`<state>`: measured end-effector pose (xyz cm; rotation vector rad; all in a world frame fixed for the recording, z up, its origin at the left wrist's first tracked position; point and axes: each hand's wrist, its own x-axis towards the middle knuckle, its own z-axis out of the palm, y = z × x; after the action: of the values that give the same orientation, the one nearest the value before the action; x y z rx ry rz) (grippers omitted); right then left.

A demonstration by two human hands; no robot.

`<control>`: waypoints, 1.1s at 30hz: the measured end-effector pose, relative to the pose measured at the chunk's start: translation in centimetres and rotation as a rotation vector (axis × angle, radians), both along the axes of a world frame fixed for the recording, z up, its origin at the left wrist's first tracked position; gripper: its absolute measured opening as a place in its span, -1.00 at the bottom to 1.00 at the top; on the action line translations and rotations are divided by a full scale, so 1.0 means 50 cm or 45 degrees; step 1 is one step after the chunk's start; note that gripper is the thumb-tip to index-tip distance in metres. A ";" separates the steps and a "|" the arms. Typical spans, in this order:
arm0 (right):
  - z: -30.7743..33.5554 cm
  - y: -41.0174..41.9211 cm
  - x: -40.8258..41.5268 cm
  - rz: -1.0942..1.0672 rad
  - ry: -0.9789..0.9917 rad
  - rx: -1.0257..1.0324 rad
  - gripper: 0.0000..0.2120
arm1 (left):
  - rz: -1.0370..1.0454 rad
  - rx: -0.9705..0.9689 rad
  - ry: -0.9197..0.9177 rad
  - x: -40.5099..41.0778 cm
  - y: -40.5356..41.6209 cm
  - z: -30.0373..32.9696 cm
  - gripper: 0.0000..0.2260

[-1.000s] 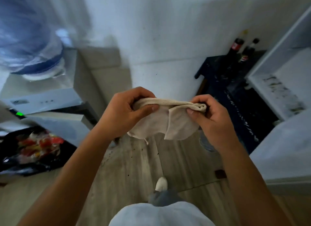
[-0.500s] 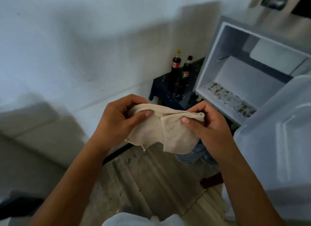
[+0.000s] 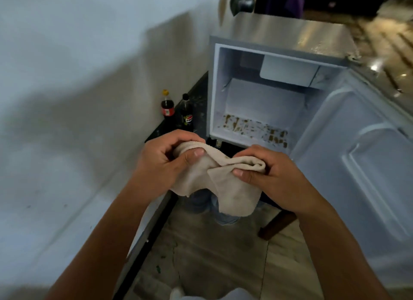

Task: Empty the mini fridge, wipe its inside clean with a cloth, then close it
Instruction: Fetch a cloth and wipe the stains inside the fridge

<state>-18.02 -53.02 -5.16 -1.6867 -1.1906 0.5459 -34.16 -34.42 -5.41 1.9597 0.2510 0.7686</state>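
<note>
A beige cloth hangs folded between both hands in front of me. My left hand pinches its left end and my right hand grips its right end. Behind the hands stands the white mini fridge, its inside bare of items. Brown stains cover its floor. The fridge door is swung wide open to the right.
Two dark soda bottles stand on a dark low table left of the fridge, against the white wall. A wooden table leg and a water bottle show under the cloth. Wood-look floor lies below.
My view has swung right and up from the water dispenser and floor to the fridge. The open fridge is now fully in view. Both hands still hold the cloth.
</note>
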 end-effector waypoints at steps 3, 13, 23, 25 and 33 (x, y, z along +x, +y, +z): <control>0.006 0.020 0.012 -0.124 -0.043 -0.018 -0.85 | -0.060 0.005 -0.005 0.040 0.037 0.005 -0.88; 0.016 0.044 0.116 -0.383 0.031 0.220 -0.78 | -0.459 -0.028 0.064 0.225 0.080 0.024 -0.71; -0.010 0.084 0.218 -0.365 0.230 0.153 -0.63 | -0.558 0.170 0.106 0.355 0.118 0.009 -0.78; -0.022 0.100 0.226 -0.334 0.269 0.094 -0.66 | -0.601 0.130 0.096 0.378 0.137 0.005 -0.78; -0.043 0.204 0.250 -0.506 0.077 0.077 -0.77 | -0.695 0.006 0.145 0.448 0.256 -0.012 -0.83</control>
<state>-5.50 -42.83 -7.32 -1.7809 -0.7902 0.3088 -11.76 -21.60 -6.00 1.9475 -0.2163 0.3019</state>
